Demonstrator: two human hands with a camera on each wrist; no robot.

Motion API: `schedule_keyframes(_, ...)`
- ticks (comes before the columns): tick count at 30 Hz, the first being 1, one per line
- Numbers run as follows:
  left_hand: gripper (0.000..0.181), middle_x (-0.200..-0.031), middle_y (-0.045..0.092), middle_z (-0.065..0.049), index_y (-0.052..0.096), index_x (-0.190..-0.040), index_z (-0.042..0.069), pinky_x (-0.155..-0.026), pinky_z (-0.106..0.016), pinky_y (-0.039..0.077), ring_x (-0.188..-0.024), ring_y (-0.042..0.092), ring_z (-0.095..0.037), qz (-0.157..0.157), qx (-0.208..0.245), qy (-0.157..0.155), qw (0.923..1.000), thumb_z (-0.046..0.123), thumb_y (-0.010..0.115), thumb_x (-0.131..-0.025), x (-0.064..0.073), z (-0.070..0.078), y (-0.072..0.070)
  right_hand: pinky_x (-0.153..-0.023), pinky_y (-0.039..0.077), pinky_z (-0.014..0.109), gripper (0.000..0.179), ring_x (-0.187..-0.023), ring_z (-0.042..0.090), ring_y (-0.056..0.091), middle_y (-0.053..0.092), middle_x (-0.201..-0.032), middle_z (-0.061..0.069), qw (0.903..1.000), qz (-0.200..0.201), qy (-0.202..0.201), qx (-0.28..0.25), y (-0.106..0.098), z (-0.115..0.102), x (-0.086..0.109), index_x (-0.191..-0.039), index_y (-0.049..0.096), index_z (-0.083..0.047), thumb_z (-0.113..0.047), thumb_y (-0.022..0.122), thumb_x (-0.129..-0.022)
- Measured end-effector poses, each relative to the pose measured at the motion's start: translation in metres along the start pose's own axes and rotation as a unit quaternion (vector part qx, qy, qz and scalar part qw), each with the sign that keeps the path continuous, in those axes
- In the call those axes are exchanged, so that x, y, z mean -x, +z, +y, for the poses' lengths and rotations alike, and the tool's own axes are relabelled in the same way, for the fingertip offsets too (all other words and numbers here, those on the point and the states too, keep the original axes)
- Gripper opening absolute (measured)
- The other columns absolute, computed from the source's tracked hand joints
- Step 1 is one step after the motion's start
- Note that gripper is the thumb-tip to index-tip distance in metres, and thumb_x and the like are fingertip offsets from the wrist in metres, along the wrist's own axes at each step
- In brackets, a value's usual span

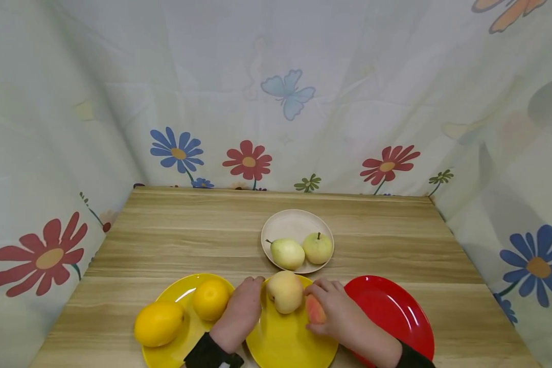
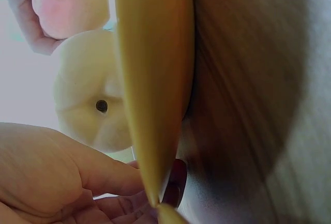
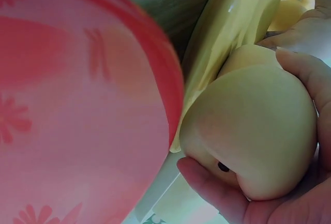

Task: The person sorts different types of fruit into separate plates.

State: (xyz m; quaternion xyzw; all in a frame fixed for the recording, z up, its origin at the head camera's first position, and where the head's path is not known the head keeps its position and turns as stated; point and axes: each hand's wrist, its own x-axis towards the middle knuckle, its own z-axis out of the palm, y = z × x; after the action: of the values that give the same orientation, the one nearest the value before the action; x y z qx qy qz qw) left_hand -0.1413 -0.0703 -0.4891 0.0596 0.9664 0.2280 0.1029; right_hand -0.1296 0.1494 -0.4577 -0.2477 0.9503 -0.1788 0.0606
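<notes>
My right hand (image 1: 336, 312) grips a peach (image 1: 315, 310) with a pink-orange blush, over the right part of the middle yellow plate (image 1: 290, 342). In the right wrist view, thumb and fingers wrap around this peach (image 3: 253, 125). A paler peach (image 1: 285, 292) sits near the far rim of that plate, just left of the held one. My left hand (image 1: 240, 309) is at the plate's left rim. In the left wrist view its thumb lies on one side of the rim (image 2: 155, 105) and fingertips show on the other, pinching it.
To the left, another yellow plate (image 1: 193, 286) bears an orange (image 1: 210, 299) and a larger yellow fruit (image 1: 158, 324). A red plate (image 1: 391, 301) stands close on the right. Behind, a beige plate (image 1: 294, 220) holds two pears (image 1: 288, 254). Flowered cloth (image 1: 285, 51) surrounds the wooden table (image 1: 188, 220).
</notes>
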Motion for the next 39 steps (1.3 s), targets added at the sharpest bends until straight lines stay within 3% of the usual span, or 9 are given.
schedule_keyframes(10, 0.027, -0.086, 0.052, -0.005, 0.058, -0.116, 0.004, -0.071, -0.03, 0.049, -0.074, 0.049, -0.014, 0.009, -0.004, 0.006, 0.9999, -0.002, 0.055, -0.09, 0.001, -0.001, 0.002, -0.085, 0.049, 0.047, 0.054, -0.109, 0.03, 0.043, 0.049, -0.121, 0.007, 0.9973, -0.065, -0.005, -0.034, 0.003, 0.0, 0.001, -0.118, 0.058, -0.018, -0.03, 0.082, -0.07)
schedule_keyframes(19, 0.028, -0.088, 0.052, -0.005, 0.057, -0.118, 0.003, -0.073, -0.032, 0.049, -0.075, 0.049, -0.015, 0.007, 0.014, 0.002, 0.9999, 0.001, 0.055, -0.091, 0.0, -0.001, 0.003, -0.086, 0.05, 0.045, 0.062, -0.116, 0.03, 0.04, 0.047, -0.127, 0.006, 0.9935, -0.113, 0.006, -0.014, 0.01, -0.002, 0.004, -0.127, 0.053, -0.022, -0.03, 0.08, -0.072)
schedule_keyframes(26, 0.027, -0.09, 0.054, -0.007, 0.057, -0.12, 0.002, -0.075, -0.034, 0.05, -0.077, 0.051, -0.016, 0.011, 0.008, 0.008, 0.9999, 0.003, 0.053, -0.093, 0.002, 0.0, 0.002, -0.087, 0.051, 0.043, 0.07, -0.116, 0.029, 0.041, 0.046, -0.128, 0.007, 0.9939, -0.107, -0.013, 0.026, 0.01, -0.005, 0.007, -0.132, 0.046, -0.017, -0.034, 0.079, -0.072)
schedule_keyframes(32, 0.027, -0.09, 0.053, -0.006, 0.056, -0.12, 0.001, -0.075, -0.033, 0.049, -0.077, 0.05, -0.016, 0.006, 0.011, 0.013, 0.9998, 0.003, 0.052, -0.093, 0.004, 0.0, -0.001, -0.089, 0.049, 0.045, 0.074, -0.113, 0.028, 0.042, 0.046, -0.125, 0.006, 0.9948, -0.093, -0.029, 0.032, 0.007, -0.003, 0.008, -0.129, 0.046, -0.013, -0.026, 0.079, -0.065)
schedule_keyframes(39, 0.026, -0.09, 0.052, -0.006, 0.055, -0.12, 0.002, -0.075, -0.033, 0.049, -0.077, 0.049, -0.016, -0.001, 0.009, 0.018, 0.9998, 0.004, 0.051, -0.094, 0.004, 0.001, -0.003, -0.086, 0.051, 0.045, 0.074, -0.116, 0.028, 0.042, 0.046, -0.129, 0.005, 0.993, -0.116, -0.01, 0.022, 0.002, -0.003, 0.007, -0.13, 0.047, -0.016, -0.027, 0.081, -0.066)
